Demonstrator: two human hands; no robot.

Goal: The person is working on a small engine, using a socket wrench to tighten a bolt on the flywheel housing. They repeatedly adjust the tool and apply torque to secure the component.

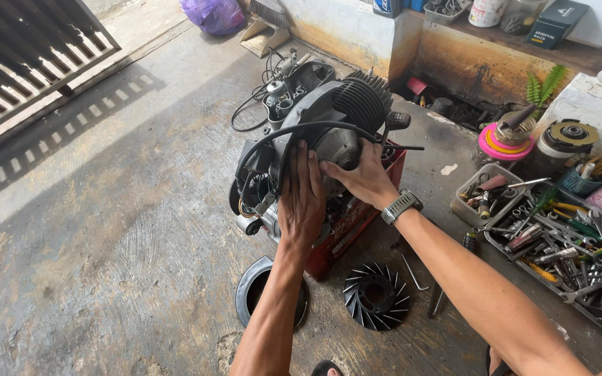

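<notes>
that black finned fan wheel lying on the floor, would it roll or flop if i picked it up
The fan wheel lies flat on the concrete floor, so it should stay put; stood on edge, its round rim would probably roll. The fins look moulded and rigid, so it likely lifts stiff, not floppy. The thin fins could chip or bend if dropped.

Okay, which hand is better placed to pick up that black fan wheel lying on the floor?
Probably the right hand. The black fan wheel lies under the right forearm, while the left hand rests flat on the engine, nearer the round black cover.
</notes>
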